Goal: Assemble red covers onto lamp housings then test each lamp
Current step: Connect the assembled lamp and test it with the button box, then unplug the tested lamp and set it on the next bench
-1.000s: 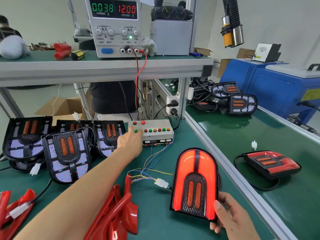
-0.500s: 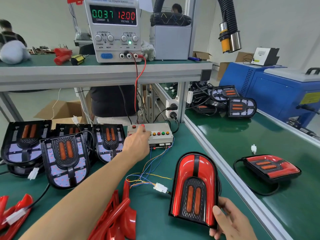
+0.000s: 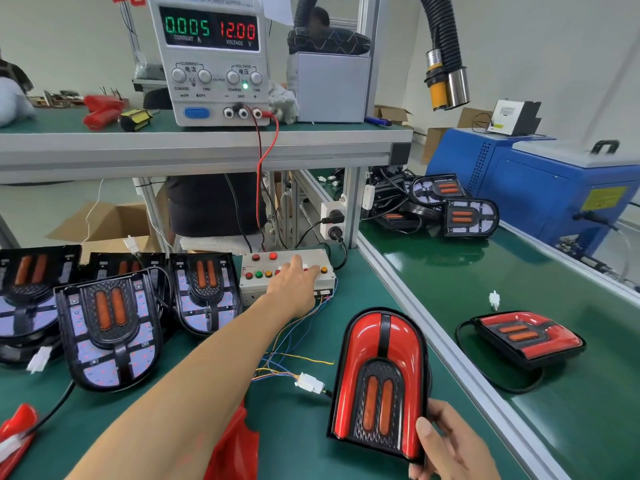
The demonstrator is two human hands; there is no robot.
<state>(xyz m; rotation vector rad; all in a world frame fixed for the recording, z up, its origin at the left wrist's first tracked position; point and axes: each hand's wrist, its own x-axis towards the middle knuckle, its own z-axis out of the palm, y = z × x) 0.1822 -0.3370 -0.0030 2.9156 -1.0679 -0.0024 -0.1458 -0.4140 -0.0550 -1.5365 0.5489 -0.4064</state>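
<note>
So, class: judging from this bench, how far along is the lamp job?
Done: one covered lamp lies on the side belt. In hand: the right hand holds a covered lamp while the left hand works the test box. Left: several uncovered housings and loose red covers.

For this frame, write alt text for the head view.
A person's right hand grips an unlit red-covered lamp upright on a green bench, while the left hand touches the buttons of a white test box. Uncovered black lamp housings sit at the left.
</note>
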